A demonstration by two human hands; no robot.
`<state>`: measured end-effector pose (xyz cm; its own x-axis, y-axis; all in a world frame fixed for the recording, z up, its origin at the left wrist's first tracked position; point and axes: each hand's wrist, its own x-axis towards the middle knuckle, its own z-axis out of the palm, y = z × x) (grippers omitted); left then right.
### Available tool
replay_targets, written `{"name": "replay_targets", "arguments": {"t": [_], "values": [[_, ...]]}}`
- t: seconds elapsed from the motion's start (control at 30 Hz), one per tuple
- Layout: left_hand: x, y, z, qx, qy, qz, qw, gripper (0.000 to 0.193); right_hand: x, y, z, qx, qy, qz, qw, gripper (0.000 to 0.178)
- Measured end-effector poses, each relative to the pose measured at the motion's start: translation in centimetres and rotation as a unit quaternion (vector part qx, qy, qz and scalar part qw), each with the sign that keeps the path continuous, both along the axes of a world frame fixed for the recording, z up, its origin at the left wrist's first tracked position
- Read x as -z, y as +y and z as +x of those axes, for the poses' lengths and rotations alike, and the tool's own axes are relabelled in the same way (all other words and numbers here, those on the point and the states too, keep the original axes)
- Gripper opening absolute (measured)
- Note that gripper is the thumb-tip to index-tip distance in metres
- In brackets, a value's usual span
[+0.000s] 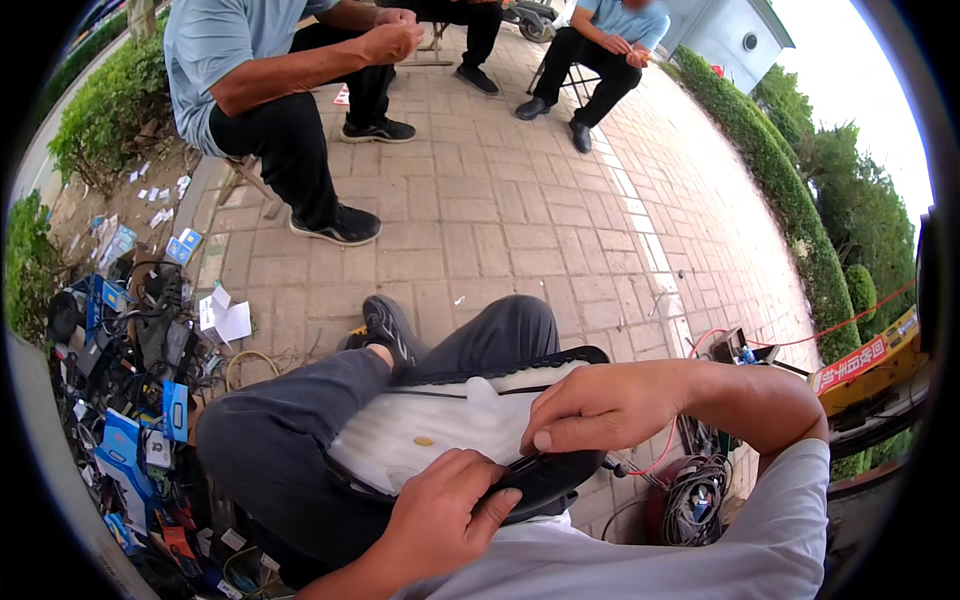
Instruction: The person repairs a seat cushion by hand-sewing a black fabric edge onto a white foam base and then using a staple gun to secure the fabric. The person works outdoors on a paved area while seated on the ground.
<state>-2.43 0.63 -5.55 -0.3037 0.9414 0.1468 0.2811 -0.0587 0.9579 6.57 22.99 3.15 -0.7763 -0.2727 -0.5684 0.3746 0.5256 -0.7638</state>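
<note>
Across my lap lies a seat-like pad with a whitish face up and a black cover wrapped round its rim. The cover's far edge looks gathered. A small yellow-brown oval mark and a pale raised lump show on the white face. My left hand pinches the black cover at the near edge, thumb toward me. Close on its right, my right hand bends down with its fingers closed on the same edge. Whatever is under my fingertips is hidden.
A heap of cables, boxes and small parts lies at my left. At my right stand a coil of cable and a yellow cart with a red sign. Several people sit ahead on the brick paving. A hedge runs along the right.
</note>
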Motion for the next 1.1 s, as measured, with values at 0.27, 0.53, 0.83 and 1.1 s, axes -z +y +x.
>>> {"name": "replay_targets", "arguments": {"t": [0.27,0.53,0.83,1.1], "values": [[0.5,-1.7,-2.8,0.044,-0.093,-0.023,0.994,0.021,0.3,-0.5,-4.9,-0.063,-0.232,-0.073,0.968,0.038],[0.7,-1.7,-4.8,0.128,-0.321,-0.168,0.923,0.023,-0.4,-2.6,-5.9,-0.006,-0.242,-0.068,0.968,0.036],[0.6,-1.8,-3.8,0.052,-0.446,-0.171,0.877,0.018,-1.0,-2.7,-7.2,-0.032,-0.307,-0.026,0.951,0.037],[0.3,-2.2,-3.4,-0.015,-0.234,-0.029,0.972,0.019,0.0,-3.2,-7.1,-0.036,-0.147,-0.027,0.988,0.034]]}}
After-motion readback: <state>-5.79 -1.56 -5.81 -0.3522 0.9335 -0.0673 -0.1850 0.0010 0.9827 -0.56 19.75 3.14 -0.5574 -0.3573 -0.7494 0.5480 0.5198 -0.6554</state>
